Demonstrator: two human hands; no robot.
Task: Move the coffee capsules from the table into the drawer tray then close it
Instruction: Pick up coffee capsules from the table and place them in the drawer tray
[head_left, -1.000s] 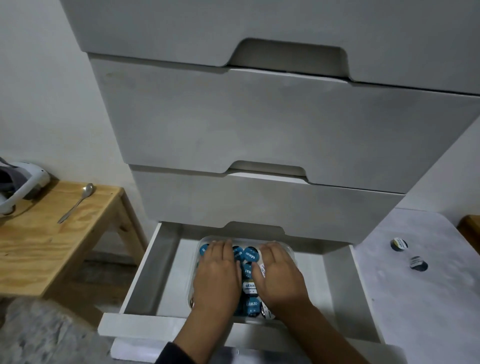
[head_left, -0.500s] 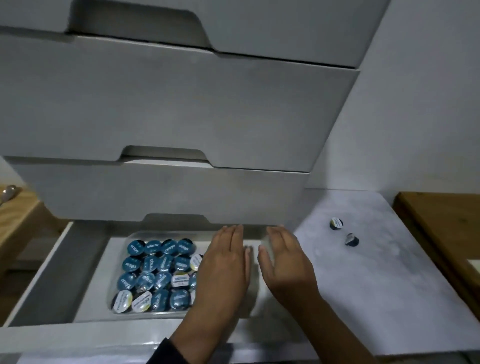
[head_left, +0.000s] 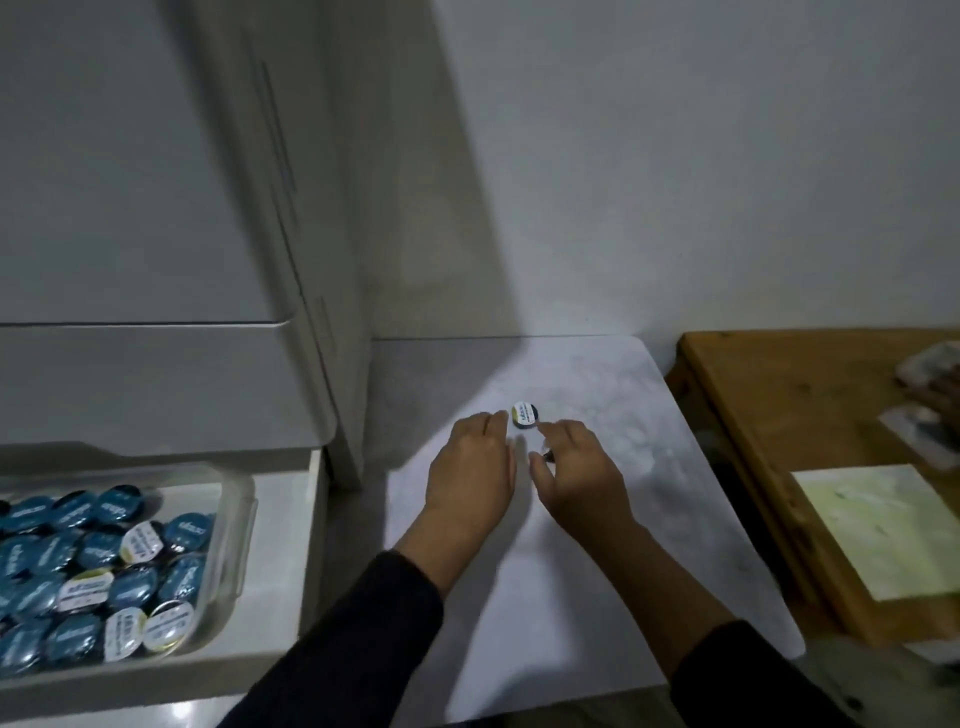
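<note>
A pale, marbled bench (head_left: 649, 467) with rounded corners and a smooth matt top carries one small round coffee capsule (head_left: 525, 414), dark-bodied with a white and yellow printed foil lid. The capsule is tilted, its lid facing up and toward the camera; being round, it has no long axis to speak of. It sits just beyond the fingertips of both hands. The left hand (head_left: 470, 467) lies flat and released, palm down, fingers together, holding nothing. The right hand (head_left: 576, 470) reaches with fingers loosely curved; a dark speck shows by its thumb, perhaps a second capsule, but the hand covers it and I cannot tell whether anything is grasped. Both arms wear dark sleeves (head_left: 363, 634).

To the left, the white open drawer (head_left: 280, 561) holds a clear plastic tray (head_left: 236, 525) with rounded corners, filled with glossy blue-lidded capsules (head_left: 78, 571) and a few white-lidded ones lying at mixed angles; the tray runs off the left edge. Above it stand smooth grey-white drawer fronts (head_left: 156, 384). At right a wooden table (head_left: 769, 405) bears a pale sheet (head_left: 883, 525) and blurred, cut-off objects.
</note>
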